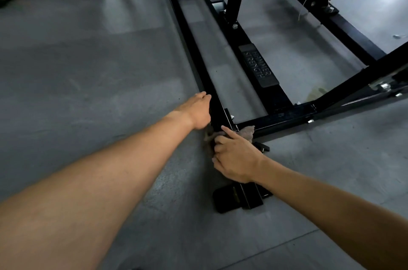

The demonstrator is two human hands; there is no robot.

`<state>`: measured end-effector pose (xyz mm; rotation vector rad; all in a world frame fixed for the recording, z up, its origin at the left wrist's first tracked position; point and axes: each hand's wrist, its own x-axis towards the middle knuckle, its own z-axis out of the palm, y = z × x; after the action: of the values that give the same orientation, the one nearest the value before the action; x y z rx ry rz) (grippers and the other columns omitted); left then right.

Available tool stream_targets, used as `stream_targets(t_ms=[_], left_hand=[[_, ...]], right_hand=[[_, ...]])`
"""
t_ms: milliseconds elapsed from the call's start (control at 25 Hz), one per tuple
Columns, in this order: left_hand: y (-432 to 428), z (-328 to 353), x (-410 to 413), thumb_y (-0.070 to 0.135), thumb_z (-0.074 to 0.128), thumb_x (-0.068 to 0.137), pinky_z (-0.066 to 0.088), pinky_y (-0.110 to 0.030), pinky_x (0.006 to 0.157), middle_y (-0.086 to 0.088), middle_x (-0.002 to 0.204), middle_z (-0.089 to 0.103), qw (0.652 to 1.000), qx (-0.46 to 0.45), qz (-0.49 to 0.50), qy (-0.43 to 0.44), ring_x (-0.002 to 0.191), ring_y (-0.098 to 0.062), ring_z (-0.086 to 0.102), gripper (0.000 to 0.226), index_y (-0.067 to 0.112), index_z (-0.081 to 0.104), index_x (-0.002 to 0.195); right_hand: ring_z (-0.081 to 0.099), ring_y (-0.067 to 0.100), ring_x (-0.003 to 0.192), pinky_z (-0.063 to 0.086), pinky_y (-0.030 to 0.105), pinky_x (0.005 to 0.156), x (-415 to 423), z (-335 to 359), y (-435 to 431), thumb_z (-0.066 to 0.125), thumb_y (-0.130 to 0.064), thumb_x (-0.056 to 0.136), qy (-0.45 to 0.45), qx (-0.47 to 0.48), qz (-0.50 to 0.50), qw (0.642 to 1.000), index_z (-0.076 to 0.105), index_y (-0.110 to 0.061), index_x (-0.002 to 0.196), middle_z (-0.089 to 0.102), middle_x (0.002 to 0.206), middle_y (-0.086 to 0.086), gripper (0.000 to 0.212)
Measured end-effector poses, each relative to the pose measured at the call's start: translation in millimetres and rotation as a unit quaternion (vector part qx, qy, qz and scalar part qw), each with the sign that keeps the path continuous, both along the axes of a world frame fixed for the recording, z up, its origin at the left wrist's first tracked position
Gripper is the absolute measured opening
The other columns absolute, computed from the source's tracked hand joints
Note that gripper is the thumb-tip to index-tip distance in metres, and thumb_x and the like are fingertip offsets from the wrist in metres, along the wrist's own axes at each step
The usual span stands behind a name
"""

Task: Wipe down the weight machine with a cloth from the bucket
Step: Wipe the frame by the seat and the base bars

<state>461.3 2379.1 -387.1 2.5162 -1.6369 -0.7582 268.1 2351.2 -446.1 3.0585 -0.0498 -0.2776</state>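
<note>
Just below frame centre, the cloth (247,132) wraps the weight machine (284,116) at its corner joint, bunched in the right hand (237,160), whose forefinger presses it into the seam. The left hand (198,112) lies curled against the side rail (192,49), probably bracing; whether it grips is hidden.

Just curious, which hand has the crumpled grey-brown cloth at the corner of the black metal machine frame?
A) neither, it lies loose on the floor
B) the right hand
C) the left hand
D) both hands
B: the right hand curls its fingers round the crumpled grey-brown cloth at the corner of the black metal machine frame, while the left hand is set against the same frame further up.
</note>
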Motion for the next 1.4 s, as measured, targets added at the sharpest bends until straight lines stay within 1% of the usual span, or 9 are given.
stream_targets(t_ms=[240,480,600,720,840,960,1120,1240,1400], left_hand=[[2,-20,-11,0.011,0.043,0.097,0.024,-0.039,0.124,-0.014,0.165,0.024,0.999,0.039,0.012,-0.03,0.152,-0.029,0.026,0.065,0.004,0.023,0.158],[3,-22,-20,0.012,0.045,0.096,0.027,-0.044,0.123,-0.015,0.167,0.019,0.997,0.06,-0.011,-0.049,0.153,-0.031,0.023,0.069,0.004,0.018,0.159],[6,-22,-35,0.018,0.048,0.096,0.035,-0.05,0.117,-0.015,0.163,0.026,0.994,0.075,-0.011,-0.079,0.148,-0.033,0.031,0.067,0.005,0.022,0.157],[7,-13,-48,0.022,0.052,0.097,0.044,-0.048,0.109,-0.014,0.147,0.044,0.99,0.075,-0.031,-0.115,0.136,-0.034,0.046,0.05,0.007,0.041,0.144],[12,-3,-56,0.016,0.054,0.095,0.044,-0.046,0.104,-0.015,0.14,0.047,0.987,0.074,-0.063,-0.124,0.132,-0.036,0.05,0.045,0.007,0.046,0.139],[22,-7,-60,0.009,0.053,0.093,0.044,-0.048,0.102,-0.017,0.139,0.044,0.987,0.067,-0.079,-0.123,0.13,-0.038,0.049,0.046,0.005,0.043,0.138],[30,-14,-66,0.011,0.055,0.089,0.04,-0.049,0.111,-0.017,0.148,0.038,0.983,0.06,-0.085,-0.154,0.139,-0.036,0.04,0.058,0.005,0.038,0.144],[29,-13,-72,0.013,0.054,0.09,0.034,-0.048,0.116,-0.016,0.157,0.032,0.981,0.039,-0.102,-0.158,0.147,-0.033,0.031,0.055,0.006,0.042,0.143],[28,-18,-82,0.015,0.057,0.087,0.038,-0.046,0.113,-0.016,0.15,0.039,0.978,-0.015,-0.15,-0.147,0.142,-0.031,0.036,0.056,0.006,0.043,0.14]], right_hand=[[0.014,0.02,0.157,0.019,0.049,0.126,20,-4,-12,0.026,-0.042,0.107,-0.082,0.116,-0.167,0.976,0.051,-0.025,0.15,0.034,0.163,-0.005,0.053],[0.007,0.017,0.159,0.019,0.044,0.127,-31,-9,-5,0.019,-0.046,0.108,-0.067,0.124,-0.13,0.981,0.033,-0.019,0.16,0.019,0.171,-0.001,0.06],[0.001,0.02,0.159,0.014,0.044,0.129,-12,-6,-9,0.012,-0.047,0.106,-0.07,0.165,-0.194,0.964,0.019,-0.02,0.164,0.009,0.172,0.003,0.064],[0.006,0.022,0.159,0.013,0.042,0.129,-18,-5,6,0.029,-0.03,0.108,-0.084,0.192,-0.221,0.952,0.032,-0.017,0.16,0.019,0.17,0.005,0.054],[0.018,0.018,0.157,0.014,0.037,0.129,-68,-5,21,0.035,-0.02,0.099,-0.077,0.178,-0.084,0.977,0.05,-0.015,0.151,0.043,0.161,0.0,0.053],[0.017,0.013,0.157,0.021,0.042,0.127,-93,-7,18,0.039,-0.02,0.098,-0.045,0.15,-0.021,0.988,0.047,-0.021,0.153,0.036,0.164,-0.004,0.055],[0.02,0.015,0.156,0.008,0.031,0.129,-81,-4,17,0.046,-0.01,0.099,-0.104,0.192,-0.128,0.967,0.05,-0.017,0.151,0.033,0.166,-0.001,0.053],[0.024,0.018,0.155,0.026,0.043,0.126,-86,-7,40,0.049,-0.006,0.097,-0.143,0.218,-0.173,0.95,0.053,-0.015,0.147,0.038,0.163,0.002,0.051],[0.046,0.024,0.14,0.031,0.036,0.124,-102,-5,40,0.056,-0.004,0.097,-0.203,0.214,-0.175,0.94,0.06,-0.007,0.14,0.053,0.15,0.007,0.043]])
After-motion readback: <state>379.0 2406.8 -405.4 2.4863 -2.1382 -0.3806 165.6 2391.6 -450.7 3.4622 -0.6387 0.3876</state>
